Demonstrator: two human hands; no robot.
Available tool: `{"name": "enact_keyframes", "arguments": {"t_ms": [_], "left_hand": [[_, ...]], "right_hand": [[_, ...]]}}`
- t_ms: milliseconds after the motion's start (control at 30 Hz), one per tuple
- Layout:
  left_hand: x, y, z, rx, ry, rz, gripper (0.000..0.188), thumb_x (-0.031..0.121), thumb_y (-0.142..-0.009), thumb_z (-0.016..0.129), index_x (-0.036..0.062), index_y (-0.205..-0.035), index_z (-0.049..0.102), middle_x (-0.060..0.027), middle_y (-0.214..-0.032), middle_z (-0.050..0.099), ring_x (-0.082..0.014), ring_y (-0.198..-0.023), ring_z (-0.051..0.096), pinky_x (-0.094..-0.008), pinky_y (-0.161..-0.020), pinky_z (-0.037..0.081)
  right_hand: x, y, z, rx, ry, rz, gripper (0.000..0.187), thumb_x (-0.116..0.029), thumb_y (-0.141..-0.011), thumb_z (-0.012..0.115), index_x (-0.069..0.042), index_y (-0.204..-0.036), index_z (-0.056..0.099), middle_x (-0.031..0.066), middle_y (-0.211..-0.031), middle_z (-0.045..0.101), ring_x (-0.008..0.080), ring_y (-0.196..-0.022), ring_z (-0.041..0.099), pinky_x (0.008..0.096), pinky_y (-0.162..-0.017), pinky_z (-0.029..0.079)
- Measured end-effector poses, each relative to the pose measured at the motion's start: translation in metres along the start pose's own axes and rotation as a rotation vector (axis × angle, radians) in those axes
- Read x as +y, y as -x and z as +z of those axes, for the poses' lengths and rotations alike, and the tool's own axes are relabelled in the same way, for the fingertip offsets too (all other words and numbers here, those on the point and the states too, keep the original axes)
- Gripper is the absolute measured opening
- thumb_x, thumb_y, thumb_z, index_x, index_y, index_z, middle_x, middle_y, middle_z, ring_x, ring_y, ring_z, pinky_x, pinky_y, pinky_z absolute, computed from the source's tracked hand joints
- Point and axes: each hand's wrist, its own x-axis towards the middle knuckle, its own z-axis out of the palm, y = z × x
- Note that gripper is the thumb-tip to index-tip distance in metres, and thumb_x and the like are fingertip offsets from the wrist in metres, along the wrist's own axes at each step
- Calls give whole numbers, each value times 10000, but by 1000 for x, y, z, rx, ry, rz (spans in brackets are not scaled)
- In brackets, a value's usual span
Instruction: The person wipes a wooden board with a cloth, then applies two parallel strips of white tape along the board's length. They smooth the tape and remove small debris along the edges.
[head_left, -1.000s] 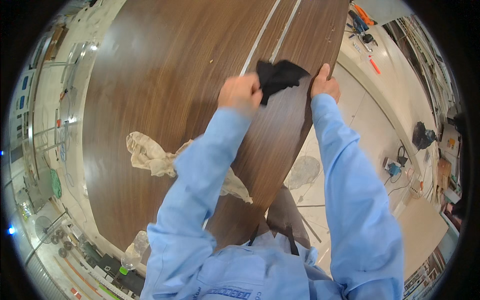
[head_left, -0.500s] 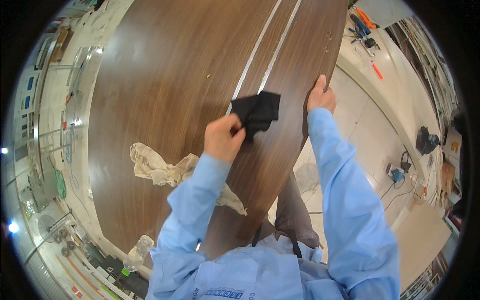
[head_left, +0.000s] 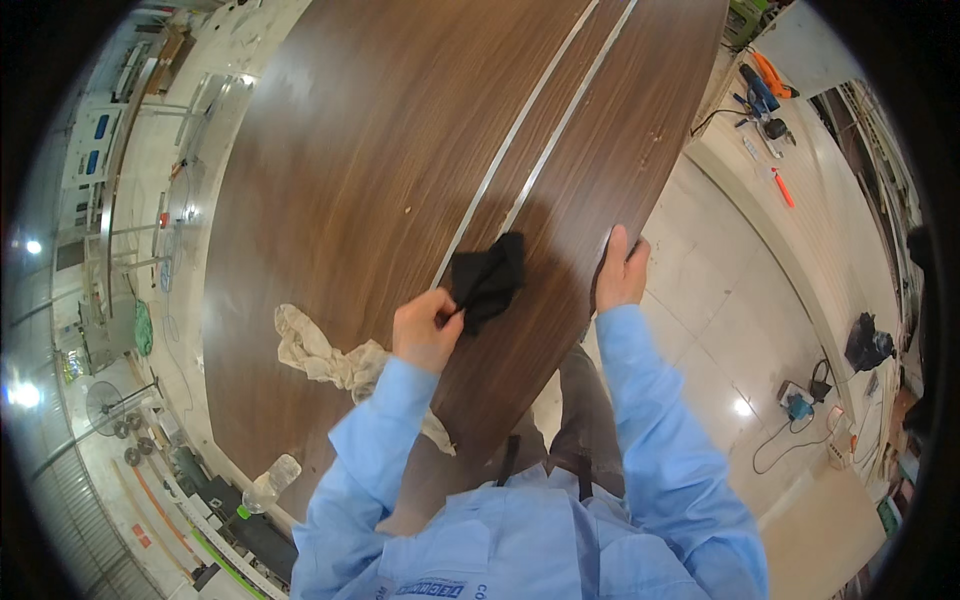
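My left hand (head_left: pixel 428 328) pinches the edge of a black cloth (head_left: pixel 488 280), which is spread over the brown wood-grain panel (head_left: pixel 340 200) across two pale lengthwise strips. The fingers of my right hand (head_left: pixel 622 268) rest on top of the panel's right edge, with the palm side hidden against the edge. A crumpled cream rag (head_left: pixel 325 350) lies on the panel beside my left forearm and is partly covered by the sleeve. A small light crumb (head_left: pixel 408 210) sits on the wood farther up.
A clear plastic bottle (head_left: pixel 270 485) with a green cap stands out at the lower left. On a pale bench at the upper right lie a blue-and-black power tool (head_left: pixel 762 100) and a red-handled tool (head_left: pixel 782 187). A corded blue tool (head_left: pixel 797 405) rests on the floor to the right.
My left hand has drawn the black cloth slightly toward me and to the left. My right hand appears lower along the panel's edge. The whole view has shifted a little.
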Motion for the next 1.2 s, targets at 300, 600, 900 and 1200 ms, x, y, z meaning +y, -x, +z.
{"name": "enact_keyframes", "arguments": {"t_ms": [300, 600, 900, 1200], "left_hand": [[55, -126, 46, 86, -58, 306, 141, 74, -741, 732, 3, -763, 612, -154, -671, 611, -244, -611, 625, -356, -605, 490], [70, -101, 33, 45, -73, 250, 164, 79, -745, 776, 36, -753, 618, -149, -668, 625, -299, -627, 645, -389, -598, 496], [49, -109, 42, 90, 21, 286, 168, 69, -763, 746, 27, -743, 585, -134, -643, 572, -278, -583, 593, -383, -563, 459], [99, -295, 45, 336, 566, 232, 174, -10, -868, 658, 41, -1000, 759, -102, -824, 736, -217, -701, 710, -348, -656, 564]], "right_hand": [[-8, 3, 3, 1, 11, -81, 582, -436, -1063, 475, 83, -1326, 498, 273, -1214, 650, 378, -1132, 631, 416, -982, 470], [-6, 4, -6, -75, -19, -77, 598, -436, -1051, 503, 57, -1386, 454, 273, -1243, 641, 397, -1119, 644, 421, -969, 488], [-4, 7, -8, -88, -154, -70, 563, -402, -1064, 512, 51, -1391, 445, 219, -1236, 650, 312, -1115, 644, 388, -973, 488], [-16, -8, -21, 155, 78, -296, 408, -195, -1012, 502, 34, -1349, 501, 161, -1143, 671, 259, -1013, 652, 351, -880, 501]]}}
